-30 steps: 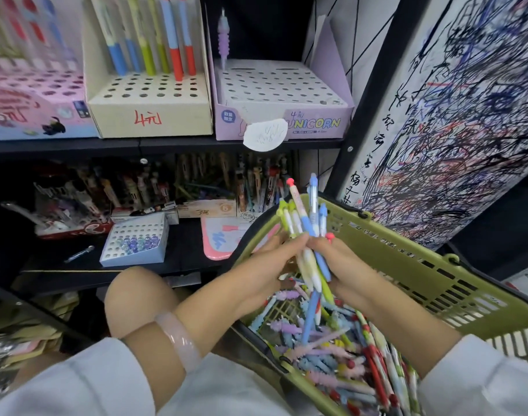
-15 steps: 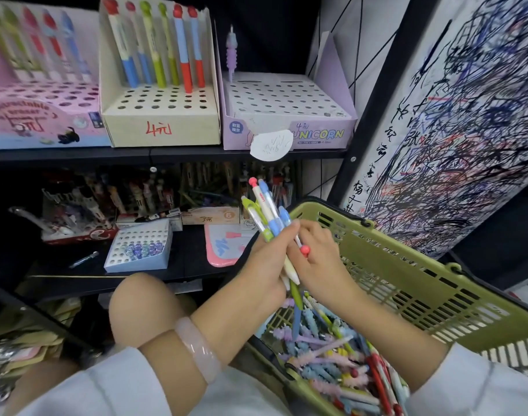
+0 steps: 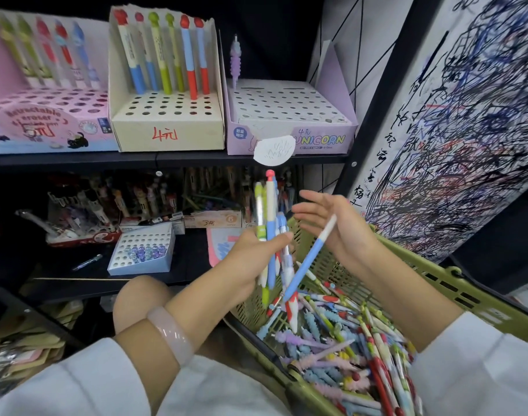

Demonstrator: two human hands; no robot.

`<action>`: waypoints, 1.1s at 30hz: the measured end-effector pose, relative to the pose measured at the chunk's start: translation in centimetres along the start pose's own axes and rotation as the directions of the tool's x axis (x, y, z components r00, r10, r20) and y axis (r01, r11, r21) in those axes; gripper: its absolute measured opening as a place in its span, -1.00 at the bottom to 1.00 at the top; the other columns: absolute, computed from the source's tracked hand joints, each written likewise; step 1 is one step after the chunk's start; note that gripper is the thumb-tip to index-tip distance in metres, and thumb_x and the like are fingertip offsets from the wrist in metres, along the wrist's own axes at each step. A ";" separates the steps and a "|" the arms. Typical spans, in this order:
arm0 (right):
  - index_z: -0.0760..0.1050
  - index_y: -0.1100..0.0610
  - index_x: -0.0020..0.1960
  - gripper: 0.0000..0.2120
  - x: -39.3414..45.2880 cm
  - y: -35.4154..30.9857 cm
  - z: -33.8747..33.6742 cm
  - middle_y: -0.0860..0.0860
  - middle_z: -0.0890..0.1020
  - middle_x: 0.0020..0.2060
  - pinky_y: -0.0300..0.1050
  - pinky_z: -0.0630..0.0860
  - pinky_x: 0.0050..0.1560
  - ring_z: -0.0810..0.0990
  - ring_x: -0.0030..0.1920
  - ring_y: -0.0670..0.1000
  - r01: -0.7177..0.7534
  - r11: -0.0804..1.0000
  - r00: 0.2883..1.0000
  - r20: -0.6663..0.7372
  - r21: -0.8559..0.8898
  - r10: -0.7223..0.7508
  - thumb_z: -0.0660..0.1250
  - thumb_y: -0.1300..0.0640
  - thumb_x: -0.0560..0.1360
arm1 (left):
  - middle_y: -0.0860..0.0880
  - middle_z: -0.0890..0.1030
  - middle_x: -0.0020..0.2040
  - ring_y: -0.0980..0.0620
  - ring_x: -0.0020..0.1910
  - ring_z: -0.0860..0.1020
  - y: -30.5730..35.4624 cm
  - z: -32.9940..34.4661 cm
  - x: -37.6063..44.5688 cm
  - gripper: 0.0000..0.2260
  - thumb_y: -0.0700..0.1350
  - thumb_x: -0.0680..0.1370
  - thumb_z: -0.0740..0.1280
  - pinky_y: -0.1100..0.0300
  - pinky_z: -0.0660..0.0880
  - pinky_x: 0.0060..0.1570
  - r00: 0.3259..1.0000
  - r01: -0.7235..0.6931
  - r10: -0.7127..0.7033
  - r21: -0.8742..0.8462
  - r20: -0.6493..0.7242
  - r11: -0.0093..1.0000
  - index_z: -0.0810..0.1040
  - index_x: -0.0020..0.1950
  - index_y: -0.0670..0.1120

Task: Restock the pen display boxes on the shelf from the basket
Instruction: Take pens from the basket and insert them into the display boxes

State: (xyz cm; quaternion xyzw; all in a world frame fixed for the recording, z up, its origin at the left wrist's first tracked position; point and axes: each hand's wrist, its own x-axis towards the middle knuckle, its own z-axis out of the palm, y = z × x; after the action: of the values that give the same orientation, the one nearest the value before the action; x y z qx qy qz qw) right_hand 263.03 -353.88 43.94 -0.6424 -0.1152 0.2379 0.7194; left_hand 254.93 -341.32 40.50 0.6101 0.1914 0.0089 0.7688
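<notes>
Left hand (image 3: 250,256): grips a bunch of pens (image 3: 270,223), held upright, red, green and blue tops above the fingers, tips hanging over the basket (image 3: 437,283).

Right hand (image 3: 337,226): fingers spread and nearly straight; a single blue-and-white pen (image 3: 309,256) slants along the palm, its lower end down among the bunch (whether the hand actually holds it, cannot tell).

Basket: green plastic, at the person's lap, right of the shelf, filled with loose pens (image 3: 346,349) of many colours.

Upper shelf (image 3: 166,160), three display boxes side by side:
- pink box (image 3: 46,127), left, a back row of pens;
- cream box (image 3: 166,127), middle, six pens in its back rows, front holes unfilled;
- purple box (image 3: 289,115), right, one purple pen (image 3: 235,60) standing at the back left corner.

Left wrist: pale bracelet (image 3: 171,334).
</notes>
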 end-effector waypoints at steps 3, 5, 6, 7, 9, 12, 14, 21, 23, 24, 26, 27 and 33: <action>0.52 0.17 0.10 -0.67 1.1 -0.8 1.5 0.04 0.66 -0.24 -0.17 0.55 -0.06 0.63 -0.23 -0.03 -0.007 1.000 1.000 0.024 -0.018 0.007 -0.01 0.13 0.61 | -0.08 0.62 -0.10 -0.01 -0.15 0.59 0.4 -0.2 -0.2 -0.77 -0.10 0.49 0.39 0.04 0.54 0.02 0.993 0.022 -0.029 0.060 0.110 0.998 0.54 0.12 -0.12; 0.55 0.17 -0.01 -0.68 1.7 -1.0 2.8 0.01 0.64 -0.33 -0.21 0.54 -0.18 0.58 -0.31 -0.05 -0.002 0.998 1.000 0.024 -0.063 0.003 0.03 0.11 0.61 | -0.03 0.65 -0.14 0.04 -0.17 0.61 0.8 -0.3 -0.3 -0.80 -0.14 0.48 0.39 0.12 0.55 -0.06 0.990 0.020 -0.025 0.037 0.141 0.999 0.56 0.09 -0.10; 0.55 0.15 -0.09 -0.67 1.9 -1.1 3.4 -0.02 0.61 -0.39 -0.22 0.52 -0.22 0.56 -0.35 -0.06 -0.003 0.996 1.000 0.024 -0.086 0.005 0.04 0.10 0.61 | 0.00 0.65 -0.19 0.08 -0.22 0.62 1.1 -0.5 -0.3 -0.84 -0.15 0.48 0.39 0.18 0.56 -0.14 0.989 0.026 -0.027 0.009 0.145 1.000 0.57 0.05 -0.09; 0.55 0.13 -0.15 -0.66 2.1 -1.1 4.0 -0.03 0.60 -0.42 -0.21 0.50 -0.23 0.54 -0.37 -0.06 -0.010 0.995 1.000 0.024 -0.100 0.013 0.06 0.07 0.62 | 0.01 0.66 -0.23 0.10 -0.26 0.62 1.3 -0.6 -0.5 -0.86 -0.17 0.48 0.39 0.21 0.57 -0.20 0.989 0.036 -0.032 -0.021 0.143 0.999 0.57 0.03 -0.08; 0.52 0.09 -0.26 -0.63 2.6 -1.0 5.3 -0.04 0.58 -0.46 -0.15 0.48 -0.23 0.53 -0.37 -0.03 -0.033 0.992 0.999 -0.004 -0.121 0.033 0.10 0.00 0.61 | -0.01 0.66 -0.23 0.10 -0.29 0.62 1.7 -0.9 -0.6 -0.86 -0.22 0.47 0.39 0.22 0.59 -0.24 0.993 0.032 -0.026 -0.050 0.119 0.998 0.57 0.02 -0.10; 0.50 0.06 -0.33 -0.60 3.1 -1.1 7.3 -0.05 0.57 -0.48 -0.06 0.50 -0.18 0.53 -0.36 0.00 -0.029 0.989 0.998 -0.060 -0.144 0.021 0.14 -0.07 0.60 | -0.07 0.63 -0.19 0.05 -0.27 0.60 2.3 -1.6 -0.9 -0.83 -0.27 0.48 0.38 0.20 0.59 -0.20 0.997 -0.023 0.027 -0.055 0.075 0.998 0.55 0.05 -0.12; 0.55 0.10 -0.22 -0.60 3.4 -1.4 8.4 0.05 0.61 -0.33 0.03 0.52 -0.01 0.57 -0.23 0.07 0.001 0.987 0.997 -0.070 -0.161 -0.013 0.10 -0.09 0.61 | -0.06 0.64 -0.21 0.06 -0.29 0.60 2.8 -2.1 -1.1 -0.86 -0.28 0.48 0.36 0.20 0.58 -0.25 0.996 -0.070 0.073 -0.071 0.043 0.995 0.55 -0.01 -0.10; 0.57 0.19 -0.14 -0.67 3.2 -3.0 10.6 0.04 0.54 -0.32 -0.15 0.48 -0.19 0.49 -0.30 -0.07 0.200 0.927 0.971 0.191 -0.316 -0.144 0.20 -0.04 0.58 | 0.06 0.64 -0.35 0.18 -0.38 0.60 6.9 -7.1 -1.5 -0.85 -0.30 0.46 0.38 0.27 0.54 -0.28 0.961 -0.258 0.248 -0.079 -0.121 0.963 0.56 -0.11 -0.04; 0.56 0.16 -0.13 -0.77 3.3 -3.9 11.4 -0.04 0.52 -0.41 -0.29 0.46 -0.30 0.46 -0.38 -0.14 0.208 0.934 0.954 0.272 -0.291 -0.128 0.23 0.06 0.57 | 0.05 0.64 -0.35 0.16 -0.37 0.60 7.9 -8.5 -1.7 -0.86 -0.30 0.46 0.38 0.28 0.52 -0.31 0.957 -0.273 0.261 -0.087 -0.127 0.958 0.57 -0.12 -0.06; 0.54 0.15 -0.13 -0.80 3.4 -4.4 11.9 -0.09 0.52 -0.45 -0.33 0.45 -0.35 0.46 -0.41 -0.16 0.208 0.938 0.943 0.310 -0.276 -0.118 0.23 0.11 0.58 | 0.04 0.65 -0.35 0.15 -0.36 0.60 8.2 -9.1 -1.9 -0.87 -0.30 0.46 0.38 0.27 0.53 -0.29 0.956 -0.276 0.264 -0.087 -0.128 0.957 0.57 -0.12 -0.06; 0.50 0.14 -0.14 -0.84 3.9 -5.7 13.2 -0.09 0.54 -0.45 -0.33 0.45 -0.39 0.48 -0.44 -0.17 0.223 0.938 0.924 0.363 -0.263 -0.118 0.21 0.16 0.59 | 0.05 0.64 -0.37 0.15 -0.38 0.60 8.9 -10.3 -2.2 -0.90 -0.28 0.46 0.37 0.27 0.53 -0.33 0.950 -0.292 0.280 -0.081 -0.138 0.953 0.57 -0.12 -0.09; 0.48 0.15 -0.13 -0.84 4.3 -6.5 14.0 -0.05 0.55 -0.41 -0.32 0.46 -0.41 0.49 -0.45 -0.16 0.252 0.928 0.921 0.363 -0.276 -0.142 0.20 0.17 0.59 | 0.05 0.63 -0.40 0.15 -0.40 0.59 9.3 -11.1 -2.3 -0.93 -0.26 0.47 0.37 0.28 0.53 -0.36 0.945 -0.304 0.289 -0.081 -0.152 0.949 0.57 -0.12 -0.11; 0.35 0.10 -0.08 -0.93 9.9 -12.9 19.0 0.07 0.59 -0.28 -0.15 0.61 -0.33 0.59 -0.42 -0.12 0.548 0.729 0.826 0.126 -0.411 -0.550 0.17 0.21 0.58 | -0.04 0.59 -0.38 0.11 -0.46 0.53 11.7 -16.1 -2.5 -0.96 -0.23 0.50 0.34 0.26 0.50 -0.46 0.893 -0.379 0.341 -0.081 -0.293 0.922 0.56 -0.15 -0.14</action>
State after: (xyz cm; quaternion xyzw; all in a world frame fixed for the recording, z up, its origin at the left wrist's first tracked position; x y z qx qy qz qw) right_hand 265.09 -333.25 57.97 -0.7224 -0.3474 -0.0181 0.5976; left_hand 250.29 -323.88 49.30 0.5741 0.1781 0.2486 0.7595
